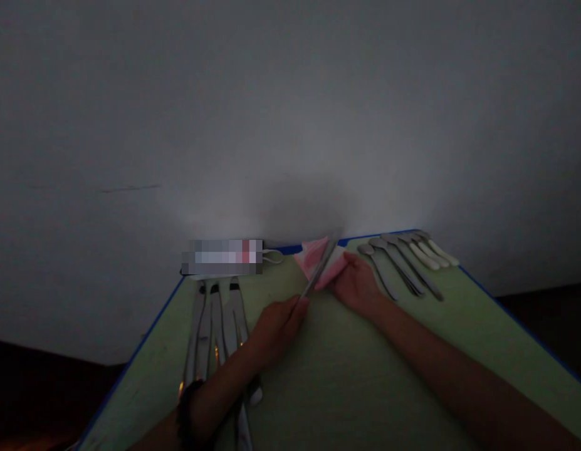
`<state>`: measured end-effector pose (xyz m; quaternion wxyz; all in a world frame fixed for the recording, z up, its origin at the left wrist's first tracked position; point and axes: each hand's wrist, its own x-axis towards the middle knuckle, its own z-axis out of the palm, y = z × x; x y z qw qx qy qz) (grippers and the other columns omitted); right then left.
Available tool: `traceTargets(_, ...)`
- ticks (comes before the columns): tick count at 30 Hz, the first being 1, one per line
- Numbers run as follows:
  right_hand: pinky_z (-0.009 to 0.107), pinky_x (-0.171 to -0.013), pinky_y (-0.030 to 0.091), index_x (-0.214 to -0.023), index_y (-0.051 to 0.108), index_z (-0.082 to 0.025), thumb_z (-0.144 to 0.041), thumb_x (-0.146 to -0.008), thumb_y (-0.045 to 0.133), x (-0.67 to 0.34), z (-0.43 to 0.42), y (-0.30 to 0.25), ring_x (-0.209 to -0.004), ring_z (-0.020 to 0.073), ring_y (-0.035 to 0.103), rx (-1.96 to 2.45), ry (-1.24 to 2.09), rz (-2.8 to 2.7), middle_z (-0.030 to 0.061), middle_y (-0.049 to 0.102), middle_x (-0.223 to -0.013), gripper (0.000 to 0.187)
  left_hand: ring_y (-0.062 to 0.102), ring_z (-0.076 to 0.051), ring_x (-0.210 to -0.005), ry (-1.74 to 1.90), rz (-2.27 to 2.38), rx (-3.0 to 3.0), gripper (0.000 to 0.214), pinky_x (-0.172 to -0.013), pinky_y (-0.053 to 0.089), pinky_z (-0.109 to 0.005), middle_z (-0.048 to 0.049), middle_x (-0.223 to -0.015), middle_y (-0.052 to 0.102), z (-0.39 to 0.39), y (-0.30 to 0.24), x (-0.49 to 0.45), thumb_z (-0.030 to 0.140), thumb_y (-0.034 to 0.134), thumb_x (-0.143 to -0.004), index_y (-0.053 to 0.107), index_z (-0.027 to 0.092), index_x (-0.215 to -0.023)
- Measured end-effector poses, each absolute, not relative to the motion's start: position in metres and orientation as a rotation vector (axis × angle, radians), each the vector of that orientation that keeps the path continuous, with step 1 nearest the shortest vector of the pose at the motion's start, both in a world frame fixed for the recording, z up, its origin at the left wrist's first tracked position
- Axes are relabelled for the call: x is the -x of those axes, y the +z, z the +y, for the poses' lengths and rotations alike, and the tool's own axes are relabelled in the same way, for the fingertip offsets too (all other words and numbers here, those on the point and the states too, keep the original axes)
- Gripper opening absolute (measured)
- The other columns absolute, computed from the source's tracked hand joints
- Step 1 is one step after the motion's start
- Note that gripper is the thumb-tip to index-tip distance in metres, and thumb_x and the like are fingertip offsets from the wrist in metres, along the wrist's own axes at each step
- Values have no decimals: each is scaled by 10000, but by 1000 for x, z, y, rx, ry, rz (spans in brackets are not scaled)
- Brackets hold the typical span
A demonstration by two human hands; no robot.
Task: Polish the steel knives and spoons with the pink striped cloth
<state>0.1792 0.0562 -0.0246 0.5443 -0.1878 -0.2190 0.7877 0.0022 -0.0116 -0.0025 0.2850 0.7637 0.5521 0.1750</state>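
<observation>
Nearest the camera, the forearms [440, 369] are extended over a green table [346, 401], a dark band [190, 413] being worn at the left wrist. A metal knife [322, 266] is held above the table's far part, its long axis slanted, its blade directed away and to the right. Its near end is gripped by the curled fingers of the left hand [278, 332]. A pink cloth [311, 255] is pinched behind the blade by the right hand [358, 285], whose fingertips are partly hidden. Spoons [388, 260] are laid out just beside that hand.

Tilted metal knife [320, 269] (prob.) across pink-wht cloth [311, 256]
</observation>
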Motion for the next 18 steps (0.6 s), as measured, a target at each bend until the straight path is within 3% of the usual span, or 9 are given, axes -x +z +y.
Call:
traceTargets(3, 404, -832, 481, -1053, 582, -180, -562, -829, 344, -182, 55, -20, -974, 241, 603, 395, 1893, -425, 75, 684, -985, 503, 483, -147, -533, 458, 1483, -2048, 407, -534, 334, -246, 24, -544, 482, -11, -2, -2, 423, 232, -927, 423, 212, -636)
traceTargets(5, 406, -841, 476, -1068, 576, -185, -595, -830, 304, -183, 55, -20, -995, 238, 599, 384, 1907, -430, 81, 677, -1018, 547, 492, -149, -545, 472, 1477, -2047, 402, -543, 343, -248, 22, -557, 492, -12, -2, -2, 429, 236, -928, 430, 211, -651)
traceTargets(11, 376, -820, 482, -922, 608, -206, -338, -811, 373, -180, 57, -26, -877, 207, 624, 436, 1911, -471, 41, 694, -852, 291, 504, -155, -579, 506, 1500, -2028, 364, -554, 361, -251, 17, -605, 502, -13, -3, -3, 428, 256, -926, 462, 206, -724)
traceTargets(18, 394, -798, 493, -783, 610, -190, -295, -729, 414, -179, 56, -28, -837, 227, 616, 460, 1978, -573, 57, 670, -732, 229, 502, -153, -566, 517, 1482, -2006, 368, -550, 354, -252, 18, -597, 511, -12, -4, -3, 415, 235, -935, 471, 205, -746)
